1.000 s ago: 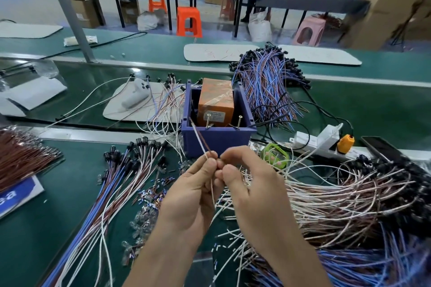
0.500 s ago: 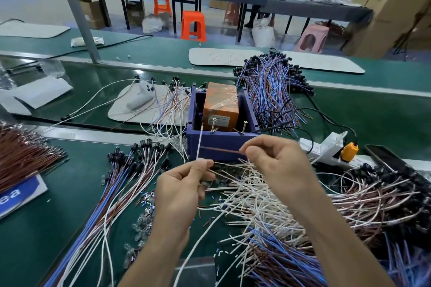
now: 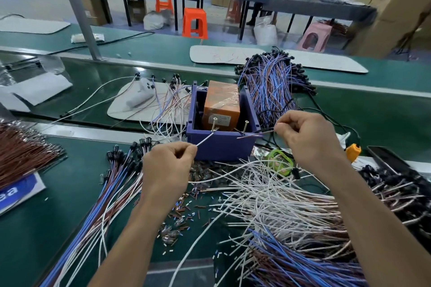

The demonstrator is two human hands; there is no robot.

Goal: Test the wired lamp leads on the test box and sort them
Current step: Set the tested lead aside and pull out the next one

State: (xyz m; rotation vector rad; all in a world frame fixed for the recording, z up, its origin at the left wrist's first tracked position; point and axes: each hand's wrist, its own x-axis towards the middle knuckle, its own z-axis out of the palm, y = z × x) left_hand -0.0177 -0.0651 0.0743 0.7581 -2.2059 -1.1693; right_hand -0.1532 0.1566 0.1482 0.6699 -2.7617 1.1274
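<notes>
Two leads (image 3: 204, 139) at test box (image 3: 221, 147)

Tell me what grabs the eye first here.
The purple test box sits at centre, an orange block inside it. The left hand pinches a white lead and the right hand a brown lead, both ends pointed at the box. A heap of loose leads sprawls lower right.

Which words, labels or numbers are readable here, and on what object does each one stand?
"ea": white letters, cut off at the frame edge, on the blue card.
White label on the orange block in the test box: too small to read.
Nothing else is legible.
</notes>
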